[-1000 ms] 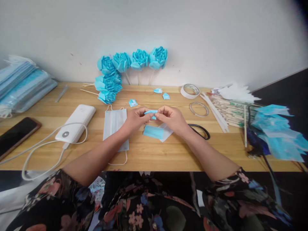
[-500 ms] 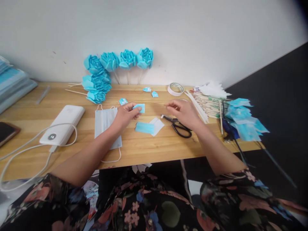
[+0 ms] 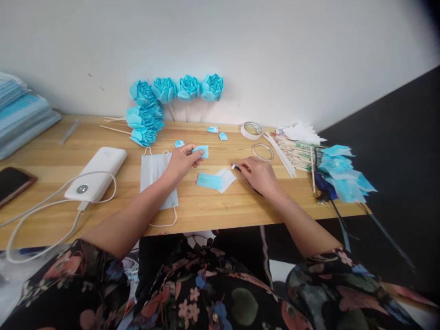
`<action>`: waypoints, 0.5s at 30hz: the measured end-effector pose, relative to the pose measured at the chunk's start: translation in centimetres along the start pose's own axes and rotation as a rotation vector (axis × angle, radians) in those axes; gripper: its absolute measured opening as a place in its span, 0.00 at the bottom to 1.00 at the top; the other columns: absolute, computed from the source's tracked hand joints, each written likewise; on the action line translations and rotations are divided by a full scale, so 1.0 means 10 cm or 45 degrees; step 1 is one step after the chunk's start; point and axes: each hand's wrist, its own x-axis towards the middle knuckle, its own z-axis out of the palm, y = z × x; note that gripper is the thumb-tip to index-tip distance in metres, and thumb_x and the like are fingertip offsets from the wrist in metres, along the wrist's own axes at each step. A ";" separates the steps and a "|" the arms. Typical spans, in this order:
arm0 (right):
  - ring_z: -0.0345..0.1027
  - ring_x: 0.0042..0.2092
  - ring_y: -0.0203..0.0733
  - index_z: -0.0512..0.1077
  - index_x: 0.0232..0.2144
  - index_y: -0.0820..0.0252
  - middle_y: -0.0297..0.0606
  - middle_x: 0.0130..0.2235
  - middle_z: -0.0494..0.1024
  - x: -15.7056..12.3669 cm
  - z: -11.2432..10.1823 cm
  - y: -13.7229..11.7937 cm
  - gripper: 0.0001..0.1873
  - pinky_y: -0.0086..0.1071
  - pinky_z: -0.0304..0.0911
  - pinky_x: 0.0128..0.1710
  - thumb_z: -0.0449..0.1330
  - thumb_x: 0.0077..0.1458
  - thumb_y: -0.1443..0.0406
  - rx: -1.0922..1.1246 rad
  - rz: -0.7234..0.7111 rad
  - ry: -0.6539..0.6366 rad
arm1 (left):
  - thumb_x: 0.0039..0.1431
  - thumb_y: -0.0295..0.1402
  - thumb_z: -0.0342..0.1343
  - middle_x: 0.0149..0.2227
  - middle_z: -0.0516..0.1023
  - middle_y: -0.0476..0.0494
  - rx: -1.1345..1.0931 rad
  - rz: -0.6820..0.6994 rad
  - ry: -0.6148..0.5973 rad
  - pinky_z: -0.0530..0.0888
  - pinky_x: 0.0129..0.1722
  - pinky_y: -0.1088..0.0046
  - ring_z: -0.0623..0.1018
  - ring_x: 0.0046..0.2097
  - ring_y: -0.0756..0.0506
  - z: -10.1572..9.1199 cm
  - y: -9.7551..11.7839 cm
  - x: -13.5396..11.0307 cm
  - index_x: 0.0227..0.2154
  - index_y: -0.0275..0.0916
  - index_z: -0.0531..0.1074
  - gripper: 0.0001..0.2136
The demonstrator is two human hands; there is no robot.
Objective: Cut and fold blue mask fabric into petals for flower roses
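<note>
My left hand (image 3: 185,160) pinches a small light-blue piece of mask fabric (image 3: 202,151) between thumb and fingers. Just above the tabletop, my right hand (image 3: 257,173) has its fingertips closed at the tip of the black scissors (image 3: 252,187), on a small white piece of tape (image 3: 233,167) stuck there. The palm covers most of the scissors. Between my hands lie a blue folded strip (image 3: 209,181) and a white piece of fabric (image 3: 227,179). A face mask (image 3: 151,172) lies partly under my left forearm.
Blue handmade flowers (image 3: 165,90) on sticks rest by the wall. Small blue cut pieces (image 3: 212,129), tape rolls (image 3: 251,130), wooden sticks (image 3: 292,149) and blue scraps (image 3: 343,172) lie around. To the left are a white power bank (image 3: 98,172) with cable, a phone (image 3: 14,183) and stacked masks (image 3: 25,119).
My right hand has come down and toward me onto the scissors' tip, uncovering the thinner tape roll. My left hand keeps hold of the blue piece. The view has shifted slightly.
</note>
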 end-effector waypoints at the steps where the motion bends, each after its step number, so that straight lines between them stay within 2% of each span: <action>1: 0.75 0.38 0.45 0.77 0.36 0.58 0.40 0.38 0.82 0.00 0.01 0.01 0.07 0.35 0.63 0.37 0.58 0.62 0.68 0.035 0.024 0.017 | 0.50 0.35 0.61 0.22 0.74 0.50 -0.004 -0.002 -0.002 0.67 0.26 0.77 0.70 0.24 0.53 0.00 0.00 0.00 0.24 0.36 0.72 0.08; 6: 0.74 0.35 0.44 0.77 0.34 0.57 0.39 0.35 0.82 0.01 0.11 0.04 0.06 0.35 0.63 0.37 0.59 0.58 0.69 0.194 0.198 0.056 | 0.50 0.37 0.62 0.21 0.74 0.50 0.003 -0.037 -0.043 0.67 0.26 0.77 0.70 0.24 0.53 0.01 -0.02 -0.01 0.25 0.36 0.73 0.09; 12: 0.75 0.36 0.45 0.74 0.33 0.56 0.38 0.34 0.82 0.01 0.19 0.10 0.06 0.37 0.65 0.38 0.57 0.59 0.63 0.430 0.395 0.106 | 0.48 0.39 0.65 0.21 0.74 0.51 -0.010 -0.127 -0.102 0.68 0.26 0.77 0.71 0.24 0.53 0.05 -0.02 -0.02 0.25 0.37 0.72 0.11; 15: 0.76 0.36 0.44 0.73 0.33 0.56 0.37 0.34 0.83 0.01 0.18 0.09 0.07 0.36 0.67 0.39 0.57 0.59 0.61 0.596 0.434 0.140 | 0.47 0.39 0.65 0.21 0.73 0.50 -0.018 -0.146 -0.115 0.68 0.26 0.76 0.70 0.24 0.53 0.06 0.01 -0.04 0.24 0.37 0.71 0.12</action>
